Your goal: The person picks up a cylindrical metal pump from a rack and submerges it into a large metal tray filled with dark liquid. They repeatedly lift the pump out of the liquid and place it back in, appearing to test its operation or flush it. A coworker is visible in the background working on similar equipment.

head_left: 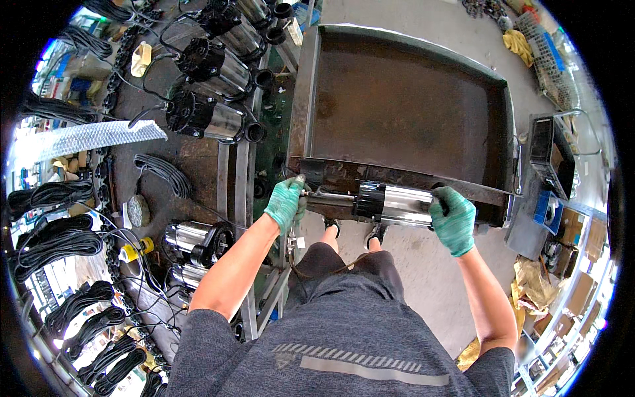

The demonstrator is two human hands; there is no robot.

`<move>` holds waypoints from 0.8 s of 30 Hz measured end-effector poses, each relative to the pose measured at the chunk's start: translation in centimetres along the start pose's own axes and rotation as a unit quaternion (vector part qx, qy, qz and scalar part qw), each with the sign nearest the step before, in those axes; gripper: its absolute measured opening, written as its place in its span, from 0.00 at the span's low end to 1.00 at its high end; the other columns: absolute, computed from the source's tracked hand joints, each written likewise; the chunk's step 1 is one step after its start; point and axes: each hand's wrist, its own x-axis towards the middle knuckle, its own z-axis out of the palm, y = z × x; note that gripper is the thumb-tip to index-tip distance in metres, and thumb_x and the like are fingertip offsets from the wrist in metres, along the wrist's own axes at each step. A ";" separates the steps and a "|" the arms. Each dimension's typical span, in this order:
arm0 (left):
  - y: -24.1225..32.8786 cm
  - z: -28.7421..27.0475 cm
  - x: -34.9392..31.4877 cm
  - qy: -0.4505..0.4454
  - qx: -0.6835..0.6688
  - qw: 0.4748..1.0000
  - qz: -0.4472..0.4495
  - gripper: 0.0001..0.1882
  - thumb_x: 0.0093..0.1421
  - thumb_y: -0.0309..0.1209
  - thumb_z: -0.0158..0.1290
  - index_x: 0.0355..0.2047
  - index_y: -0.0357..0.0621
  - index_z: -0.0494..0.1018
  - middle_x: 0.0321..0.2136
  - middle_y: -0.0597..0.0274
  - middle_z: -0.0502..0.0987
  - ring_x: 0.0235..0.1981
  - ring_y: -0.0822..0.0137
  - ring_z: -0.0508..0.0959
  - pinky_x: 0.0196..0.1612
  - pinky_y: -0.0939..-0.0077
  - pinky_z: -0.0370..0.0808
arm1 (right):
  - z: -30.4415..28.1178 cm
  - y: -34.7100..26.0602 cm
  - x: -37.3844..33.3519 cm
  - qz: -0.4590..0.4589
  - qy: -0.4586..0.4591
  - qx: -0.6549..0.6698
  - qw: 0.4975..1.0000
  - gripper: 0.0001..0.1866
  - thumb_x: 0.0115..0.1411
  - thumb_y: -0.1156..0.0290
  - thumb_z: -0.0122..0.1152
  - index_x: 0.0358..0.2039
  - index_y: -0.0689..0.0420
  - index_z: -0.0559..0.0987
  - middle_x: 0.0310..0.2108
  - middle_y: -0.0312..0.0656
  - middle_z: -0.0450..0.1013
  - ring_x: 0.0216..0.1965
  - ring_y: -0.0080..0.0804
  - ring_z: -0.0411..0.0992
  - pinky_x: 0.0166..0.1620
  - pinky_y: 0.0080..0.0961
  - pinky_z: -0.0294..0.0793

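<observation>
Grey floor (430, 284) spreads beneath me in the head view, and a shallow metal tray (410, 99), brown-stained across its bottom, stands just ahead. To my left runs a dark, worn tabletop (202, 159), where several black-and-steel pumps (221, 120) lie side by side toward the far end. Nearer me on that side are a coil of black cable (167, 175), a yellow bottle (135, 249) and another steel pump body (190, 236), while a strip of bubble wrap (99, 137) reaches in from the left edge. On my right, past the tray, sits an open black box (553, 155).

Between my two green-gloved hands, along the near edge of the tray, a steel cylinder (407, 204) with a black collar lies on its side, a thin metal shaft (336, 196) running out of it to the left. My right grip (454, 220) is wrapped around the right end of the cylinder. My left grip (286, 204) is at the tip of the shaft, fingers curled inward; I cannot tell whether it clasps that tip or something hidden by the glove. Just below it hangs a small metal fitting (291, 242)
</observation>
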 end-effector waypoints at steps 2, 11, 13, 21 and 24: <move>-0.7 -0.4 0.1 0.011 -0.040 0.999 -0.003 0.15 0.73 0.47 0.50 0.36 0.51 0.72 0.15 0.72 0.64 0.14 0.76 0.61 0.15 0.78 0.56 | 0.1 0.2 -0.2 -0.024 -0.002 0.000 1.000 0.07 0.57 0.75 0.63 0.37 0.58 0.82 0.28 0.49 0.77 0.25 0.42 0.76 0.32 0.32 0.77; 1.5 6.9 -5.0 -0.028 -0.326 0.926 0.188 0.18 0.71 0.49 0.51 0.37 0.48 0.75 0.18 0.71 0.63 0.15 0.75 0.60 0.19 0.77 0.59 | -5.6 -2.6 -3.6 -0.214 0.042 -0.073 0.973 0.19 0.52 0.73 0.70 0.46 0.58 0.81 0.43 0.50 0.76 0.45 0.52 0.75 0.50 0.42 0.76; 2.9 12.6 -7.0 -0.143 -0.351 0.902 0.205 0.19 0.70 0.51 0.51 0.39 0.47 0.75 0.19 0.71 0.62 0.18 0.75 0.60 0.23 0.77 0.60 | -6.0 -3.5 -5.5 -0.226 0.033 -0.077 0.971 0.23 0.53 0.70 0.71 0.51 0.58 0.79 0.45 0.50 0.76 0.47 0.51 0.75 0.51 0.41 0.76; 1.0 30.9 -14.1 -0.273 -0.130 0.938 0.169 0.20 0.69 0.45 0.56 0.52 0.43 0.75 0.42 0.61 0.80 0.40 0.65 0.79 0.45 0.67 0.79 | -9.1 4.5 -13.4 0.035 0.024 -0.049 0.998 0.16 0.63 0.67 0.65 0.49 0.56 0.74 0.24 0.50 0.77 0.27 0.56 0.78 0.28 0.48 0.75; -1.7 29.2 -11.9 -0.220 0.155 0.894 0.358 0.18 0.70 0.40 0.54 0.54 0.41 0.75 0.47 0.63 0.79 0.45 0.67 0.79 0.50 0.71 0.76 | -11.8 16.4 -18.2 0.117 0.074 -0.041 0.990 0.17 0.66 0.64 0.59 0.52 0.55 0.71 0.26 0.52 0.77 0.28 0.58 0.77 0.28 0.51 0.73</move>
